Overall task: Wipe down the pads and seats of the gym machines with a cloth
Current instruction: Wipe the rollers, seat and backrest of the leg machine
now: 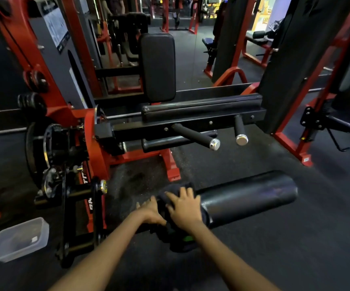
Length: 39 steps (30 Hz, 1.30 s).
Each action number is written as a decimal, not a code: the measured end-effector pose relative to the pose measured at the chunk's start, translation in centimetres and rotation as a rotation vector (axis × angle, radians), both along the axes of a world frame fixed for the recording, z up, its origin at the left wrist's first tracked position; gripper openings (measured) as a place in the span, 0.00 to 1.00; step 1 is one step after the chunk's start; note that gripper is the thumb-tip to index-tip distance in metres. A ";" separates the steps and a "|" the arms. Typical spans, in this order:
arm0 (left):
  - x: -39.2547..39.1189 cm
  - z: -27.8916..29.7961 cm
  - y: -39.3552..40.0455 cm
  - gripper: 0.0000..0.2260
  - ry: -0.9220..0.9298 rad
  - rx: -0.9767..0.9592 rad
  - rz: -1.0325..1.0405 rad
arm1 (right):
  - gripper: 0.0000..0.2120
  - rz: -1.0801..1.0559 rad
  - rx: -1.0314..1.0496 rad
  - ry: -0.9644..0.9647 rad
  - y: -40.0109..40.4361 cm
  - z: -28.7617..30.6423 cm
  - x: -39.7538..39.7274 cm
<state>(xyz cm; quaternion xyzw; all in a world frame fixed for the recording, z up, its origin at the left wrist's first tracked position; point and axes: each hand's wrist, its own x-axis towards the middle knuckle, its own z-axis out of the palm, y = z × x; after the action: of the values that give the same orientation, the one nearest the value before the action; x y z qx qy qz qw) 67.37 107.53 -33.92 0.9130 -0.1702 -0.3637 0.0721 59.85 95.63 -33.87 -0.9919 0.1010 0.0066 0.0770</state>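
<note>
Fingers (175, 198) of the right hand (183, 208) spread and laid flat over a dark cloth (177, 187), pressing it onto the near-left end of a black roller pad (247, 196); not curled, no pinch visible. Left hand (150, 213) just beside it on the left, at the end of the same roller, fingers bent toward the cloth, their tips hidden behind the right hand and the fabric — cannot tell whether gripping the cloth or only resting against it. Cloth bunched over the roller's end, with more dark fabric hanging below the wrists, hard to separate from the black floor (295, 238); a small green patch showing there, too small to identify. Roller pad lying low, near centre, running off to the right, its glossy surface bare on that side.

Farther back: an upright black back pad (158, 66), a long horizontal black pad (201, 106) to its right, and two black handles (195, 136) with metal end caps pointing toward the camera. Red machine frame (94, 148) and dark weight plates at left, blurred in detail. Clear plastic container (18, 240) on the floor near left, contents unclear. Far background dim, with more red frames and a bench, partly cut off by the edges. Both forearms entering from the bottom edge.
</note>
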 end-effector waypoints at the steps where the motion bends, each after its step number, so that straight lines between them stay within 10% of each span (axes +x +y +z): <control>1: 0.3 0.2 -0.3 0.52 0.006 0.024 -0.029 | 0.23 0.068 0.022 0.005 0.5 -0.1 -0.7; 5: 0.8 0.3 -0.4 0.62 0.087 -0.019 -0.038 | 0.23 0.224 0.007 -0.033 -5.1 -0.2 -4.0; 15: -1.1 0.8 -1.5 0.58 -0.017 -0.002 -0.086 | 0.21 -0.376 -0.031 0.011 -8.8 0.1 -1.8; 21: -6.3 -2.6 -0.9 0.29 -0.562 -0.155 -0.062 | 0.23 -0.001 0.009 -0.035 1.6 -0.6 -2.8; 23: -8.2 -2.9 0.0 0.37 -0.568 -0.110 -0.184 | 0.26 0.091 0.009 -0.068 0.4 -0.6 -4.4; 25: -8.3 -3.5 0.1 0.54 -0.508 -0.138 -0.090 | 0.26 0.082 -0.064 -0.109 -3.6 -1.5 -5.2; 31: -6.8 -2.9 1.8 0.54 -0.334 -0.518 0.087 | 0.23 -0.356 -0.047 -0.005 -8.2 -0.3 -2.1; 39: -4.4 -2.8 4.0 0.47 -0.086 -0.684 0.327 | 0.25 0.129 0.017 -0.124 3.6 -1.0 -2.9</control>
<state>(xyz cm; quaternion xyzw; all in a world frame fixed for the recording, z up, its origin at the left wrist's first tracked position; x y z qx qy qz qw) 62.93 111.54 -36.70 0.8657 -0.1369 -0.2311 0.4225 56.91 99.22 -34.84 -0.9941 0.0320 -0.0491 0.0911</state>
